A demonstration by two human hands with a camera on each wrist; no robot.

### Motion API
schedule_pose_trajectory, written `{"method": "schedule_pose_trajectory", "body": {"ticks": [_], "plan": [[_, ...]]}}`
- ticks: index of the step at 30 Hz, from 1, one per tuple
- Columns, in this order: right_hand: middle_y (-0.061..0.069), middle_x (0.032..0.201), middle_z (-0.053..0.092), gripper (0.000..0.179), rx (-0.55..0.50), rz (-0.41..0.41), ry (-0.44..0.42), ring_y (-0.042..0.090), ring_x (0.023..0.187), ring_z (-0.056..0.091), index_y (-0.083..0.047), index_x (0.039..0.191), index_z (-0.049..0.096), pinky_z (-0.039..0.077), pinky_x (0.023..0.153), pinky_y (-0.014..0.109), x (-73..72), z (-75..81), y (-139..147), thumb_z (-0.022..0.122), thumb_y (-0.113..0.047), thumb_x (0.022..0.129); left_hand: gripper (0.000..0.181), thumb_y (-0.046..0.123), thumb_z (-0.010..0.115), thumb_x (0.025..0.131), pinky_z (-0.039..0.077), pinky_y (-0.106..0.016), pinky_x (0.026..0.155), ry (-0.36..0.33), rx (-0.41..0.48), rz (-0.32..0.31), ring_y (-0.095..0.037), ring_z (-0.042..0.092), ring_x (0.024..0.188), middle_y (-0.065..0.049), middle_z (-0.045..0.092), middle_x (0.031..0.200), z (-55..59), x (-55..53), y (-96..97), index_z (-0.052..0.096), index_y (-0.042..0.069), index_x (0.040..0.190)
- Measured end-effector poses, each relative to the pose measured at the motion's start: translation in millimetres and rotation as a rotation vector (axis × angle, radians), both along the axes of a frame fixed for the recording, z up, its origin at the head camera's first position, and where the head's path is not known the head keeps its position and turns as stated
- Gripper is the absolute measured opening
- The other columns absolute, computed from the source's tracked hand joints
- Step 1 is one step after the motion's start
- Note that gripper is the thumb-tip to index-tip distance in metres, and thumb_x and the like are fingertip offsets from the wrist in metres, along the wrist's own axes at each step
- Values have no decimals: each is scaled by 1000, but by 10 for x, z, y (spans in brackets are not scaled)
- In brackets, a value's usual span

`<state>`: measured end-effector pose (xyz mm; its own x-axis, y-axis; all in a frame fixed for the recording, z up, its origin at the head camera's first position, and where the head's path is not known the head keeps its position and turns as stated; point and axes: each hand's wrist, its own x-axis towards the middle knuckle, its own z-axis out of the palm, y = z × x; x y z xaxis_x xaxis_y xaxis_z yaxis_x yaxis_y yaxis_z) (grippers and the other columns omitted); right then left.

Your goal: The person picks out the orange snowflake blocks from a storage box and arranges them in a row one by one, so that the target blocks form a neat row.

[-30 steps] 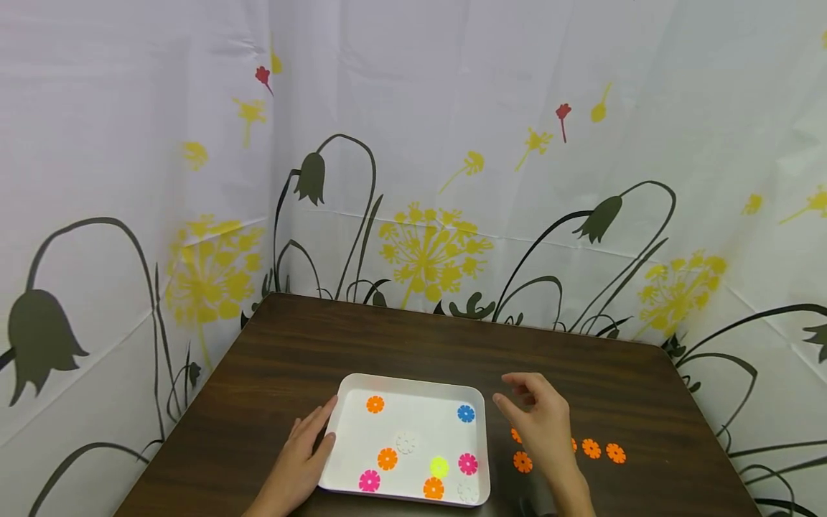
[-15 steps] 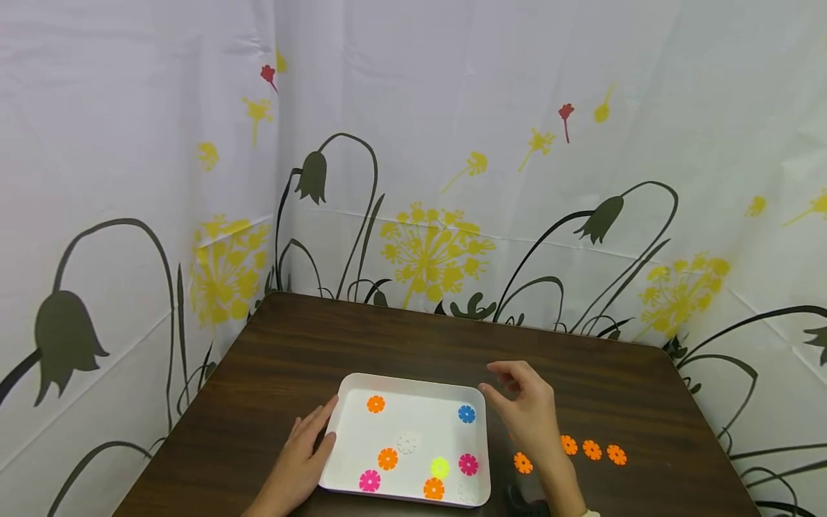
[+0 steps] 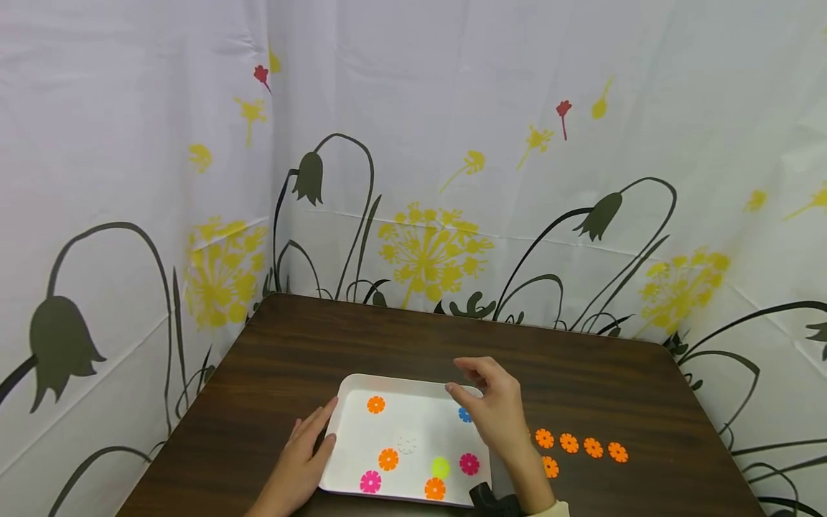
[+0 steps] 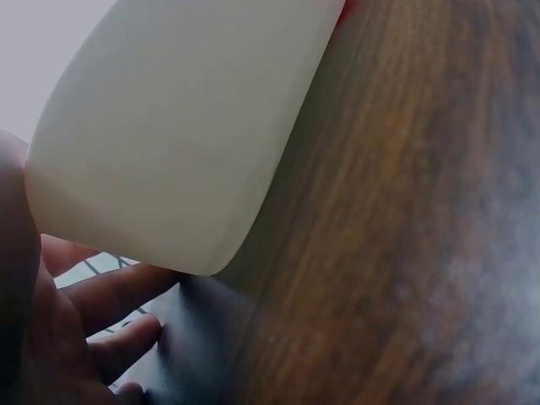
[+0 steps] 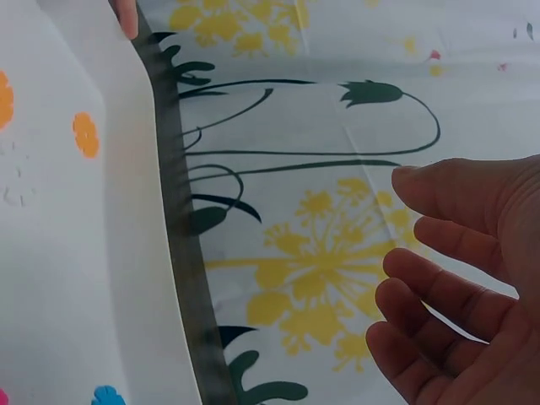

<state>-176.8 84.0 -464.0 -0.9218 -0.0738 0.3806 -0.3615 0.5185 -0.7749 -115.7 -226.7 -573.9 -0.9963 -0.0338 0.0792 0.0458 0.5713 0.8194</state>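
Left hand [image 3: 302, 454] straight-fingered against the tray [image 3: 420, 420], the loose, seemingly empty right hand [image 3: 499, 413], if lowered, could nudge the nearby blue disc [image 3: 464, 415].

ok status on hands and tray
Left hand at left edge of tray. Right hand empty. Tray on table, discs inside. Blue disc partly hidden by right hand.

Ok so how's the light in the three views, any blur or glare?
Head view: fairly even light, though the white disc nearly fades into the tray; left wrist view: dim, left hand shadowed, table soft, pale glare at lower right; right wrist view: right hand partly shaded, no strong glare.
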Motion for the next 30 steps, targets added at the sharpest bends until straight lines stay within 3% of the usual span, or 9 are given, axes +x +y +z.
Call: {"method": "schedule_pose_trajectory", "body": {"ticks": [5, 14, 19, 30], "plan": [[-5, 108, 75, 36, 2, 13, 2, 14, 95, 65, -16, 116, 80, 62, 89, 38, 0, 15, -60, 90, -7, 83, 59, 14, 61, 106, 12, -72, 127, -6, -9, -4, -46, 38, 153, -16, 51, 161, -8, 0, 0, 45, 18, 163], [-5, 105, 74, 37, 31, 58, -4, 18, 90, 64, -16, 116, 79, 62, 82, 33, 5, 7, -133, 91, -7, 82, 59, 12, 61, 105, 13, -72, 127, 1, -13, 2, -47, 39, 153, -18, 51, 160, -11, 1, -8, 46, 18, 162], [-5, 108, 76, 38, 39, 77, -5, 13, 91, 63, -17, 117, 79, 63, 79, 37, 10, -47, -191, 92, -9, 82, 59, 12, 62, 105, 15, -73, 126, 25, -21, -1, -47, 41, 151, -18, 53, 159, -36, 3, -13, 46, 17, 162], [-6, 112, 76, 39, 101, 155, -1, 12, 93, 64, -18, 120, 78, 61, 78, 30, 69, -90, -392, 90, -10, 83, 59, 13, 62, 105, 14, -72, 127, 9, -14, 4, -48, 39, 152, -17, 52, 160, -28, 3, -14, 46, 19, 162]]}}
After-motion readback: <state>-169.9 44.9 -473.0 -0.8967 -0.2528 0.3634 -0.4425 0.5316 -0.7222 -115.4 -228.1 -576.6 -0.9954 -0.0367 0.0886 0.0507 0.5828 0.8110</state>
